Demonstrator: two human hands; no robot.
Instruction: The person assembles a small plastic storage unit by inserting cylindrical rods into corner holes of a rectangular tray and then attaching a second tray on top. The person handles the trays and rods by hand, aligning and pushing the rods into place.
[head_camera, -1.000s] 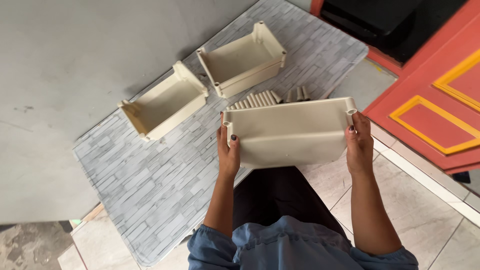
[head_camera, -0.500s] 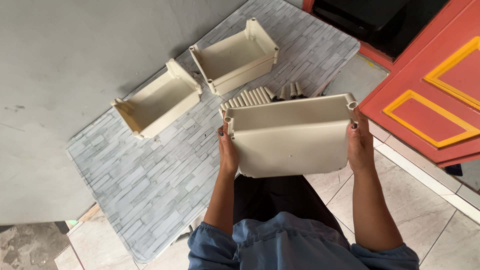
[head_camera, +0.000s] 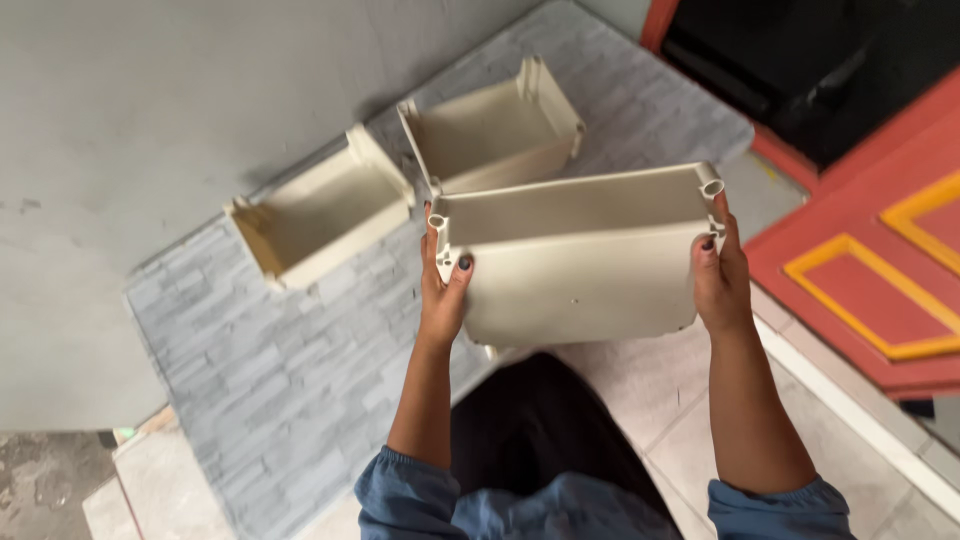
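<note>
I hold a cream plastic tray (head_camera: 580, 265) in the air in front of me, long side across, its outer side face toward me. My left hand (head_camera: 442, 285) grips its left end and my right hand (head_camera: 720, 275) grips its right end. Round sockets show at the tray's upper corners. Two more cream trays lie on the mat beyond: one (head_camera: 320, 215) at the left, one (head_camera: 495, 130) just behind the held tray. Both arms wear blue sleeves.
A grey brick-pattern mat (head_camera: 280, 370) covers the floor beside a grey wall (head_camera: 150, 120). A red door with yellow trim (head_camera: 880, 270) stands at the right, with a dark opening (head_camera: 820, 60) above it. Pale floor tiles (head_camera: 650, 410) lie under my legs.
I have raised the held tray and brought it closer to the camera. It now hides the bundle of cream posts that lay on the mat behind it.
</note>
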